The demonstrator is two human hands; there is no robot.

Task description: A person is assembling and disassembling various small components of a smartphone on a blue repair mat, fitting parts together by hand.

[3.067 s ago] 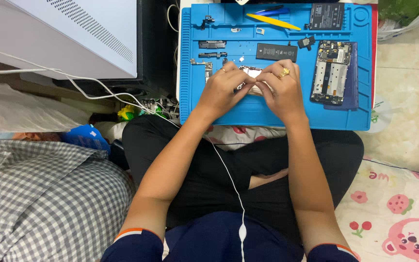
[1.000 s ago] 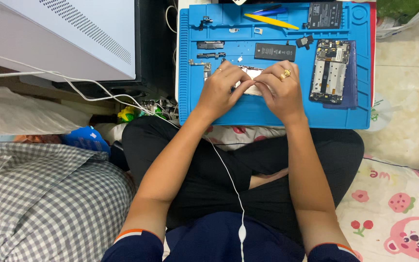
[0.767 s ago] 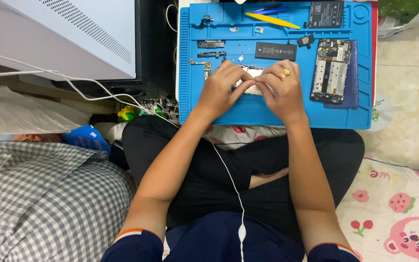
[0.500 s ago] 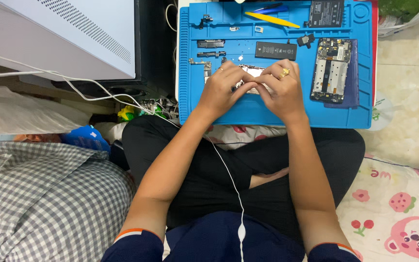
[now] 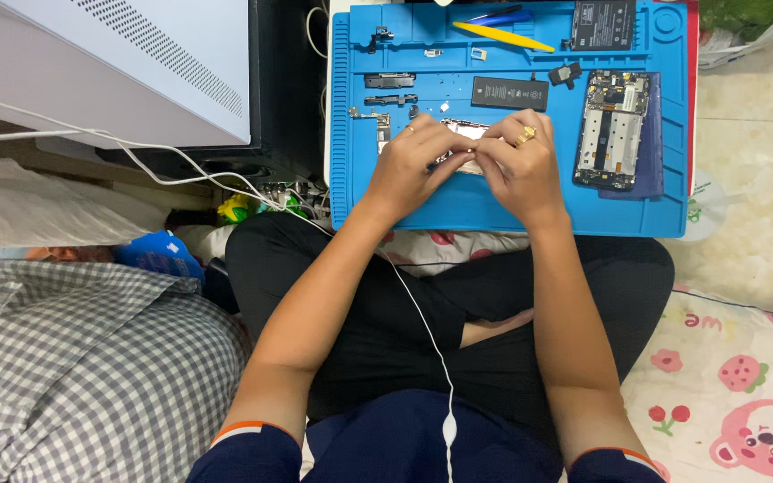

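Both hands met over the middle of the blue mat (image 5: pixel 494 210). The left hand (image 5: pixel 411 165) and the right hand (image 5: pixel 521 165) had their fingers curled in and pinched on a small pale part (image 5: pixel 463 134) that lay on the mat between them; most of the part was hidden under the fingertips, so its exact shape could not be told. A gold ring (image 5: pixel 527 136) sat on a finger of the right hand.

At about 3 o'clock from the hands, just beside the right one, an opened phone body (image 5: pixel 612 130) lay with its insides showing, resting on a dark purple cover (image 5: pixel 651 134). At 12 o'clock, near the fingertips, lay a flat black battery (image 5: pixel 509 93). Further up toward 1 o'clock were a yellow pry tool (image 5: pixel 503 36) and a dark square piece (image 5: pixel 603 24) in the mat's top corner. At 11 o'clock sat two small dark strips (image 5: pixel 390 80).

Well apart at 9 o'clock stood a white box (image 5: pixel 136 63). At 7 o'clock lay a checked cloth (image 5: pixel 91 367). A white cable (image 5: pixel 422 322) ran down over the black trousers (image 5: pixel 386 304) at 6 o'clock
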